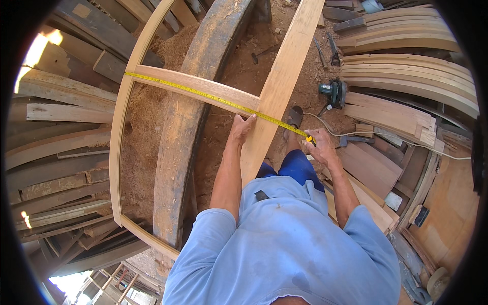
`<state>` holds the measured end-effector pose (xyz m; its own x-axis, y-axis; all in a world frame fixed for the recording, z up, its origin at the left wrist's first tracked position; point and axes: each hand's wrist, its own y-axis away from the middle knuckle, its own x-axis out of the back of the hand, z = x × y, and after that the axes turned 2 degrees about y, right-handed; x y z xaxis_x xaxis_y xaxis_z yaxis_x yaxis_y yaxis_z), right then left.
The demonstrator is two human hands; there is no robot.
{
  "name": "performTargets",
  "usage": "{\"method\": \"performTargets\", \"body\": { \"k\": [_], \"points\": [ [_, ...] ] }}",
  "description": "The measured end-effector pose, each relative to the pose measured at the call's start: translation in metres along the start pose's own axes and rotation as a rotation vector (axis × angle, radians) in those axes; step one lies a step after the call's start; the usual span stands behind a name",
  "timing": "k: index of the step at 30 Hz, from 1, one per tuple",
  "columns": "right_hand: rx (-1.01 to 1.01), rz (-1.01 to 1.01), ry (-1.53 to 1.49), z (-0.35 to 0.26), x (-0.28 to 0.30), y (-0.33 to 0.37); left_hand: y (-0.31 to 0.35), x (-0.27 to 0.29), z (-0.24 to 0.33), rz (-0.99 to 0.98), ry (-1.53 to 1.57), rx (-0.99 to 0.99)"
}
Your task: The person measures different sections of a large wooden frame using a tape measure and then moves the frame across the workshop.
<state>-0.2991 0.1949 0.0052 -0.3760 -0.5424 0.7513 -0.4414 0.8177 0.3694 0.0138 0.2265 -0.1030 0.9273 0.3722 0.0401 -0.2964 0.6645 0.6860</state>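
A pale wooden frame (118, 147) lies in front of me, with a crossbar (193, 86) joining its outer rail to a wide straight board (279, 71). A yellow measuring tape blade (203, 94) runs along the crossbar from the outer rail and over the board. At its right end, my right hand (321, 146) is closed around the yellow and black tape measure (309, 140). My left hand (241, 129) grips the frame where crossbar and board meet, thumb near the blade; its other fingers are partly hidden.
Beneath the frame stands a thick, dusty timber beam (175, 137) on sawdust-covered ground. A dark green power tool (333, 93) with a pale cord (381, 133) sits at the right. Stacked curved boards (406, 76) fill the right side, and more planks (61, 142) the left.
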Motion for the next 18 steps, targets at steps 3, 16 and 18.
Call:
{"method": "performTargets", "body": {
  "k": [3, 16, 18],
  "points": [
    [-0.007, -0.001, -0.004, 0.0, 0.0, 0.0, 0.001, -0.001, 0.002, -0.014, 0.023, 0.003],
    [-0.005, 0.005, -0.007, 0.005, -0.005, 0.002, 0.002, -0.001, 0.001, 0.0, -0.094, -0.042],
    [0.004, -0.003, 0.001, 0.002, -0.006, 0.002, 0.004, 0.004, -0.002, -0.002, -0.112, -0.096]
  ]
}}
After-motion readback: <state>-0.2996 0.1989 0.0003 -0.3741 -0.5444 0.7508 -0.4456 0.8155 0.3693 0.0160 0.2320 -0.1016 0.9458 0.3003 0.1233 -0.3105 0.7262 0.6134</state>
